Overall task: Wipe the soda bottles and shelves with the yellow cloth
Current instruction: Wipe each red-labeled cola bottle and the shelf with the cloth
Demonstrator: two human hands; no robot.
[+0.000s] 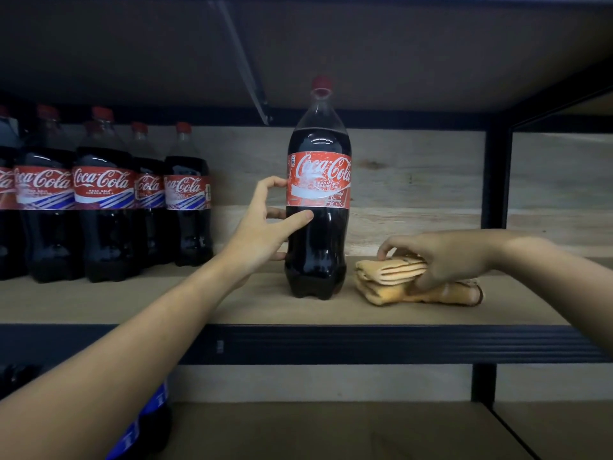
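Nearest, beneath the left forearm, blue-labelled bottles point(151, 413) stand on the lower shelf point(331, 433). Above it, on the middle shelf point(258, 310), the left hand point(265, 227) curls thumb and fingers round the lone cola bottle point(318, 200), which stands upright. Just right of that bottle lies the folded yellow cloth point(398, 287), pinched by the right hand point(444, 257). Well left of the bottle, a row of cola bottles point(102, 200) stands against the wooden back panel point(414, 180).
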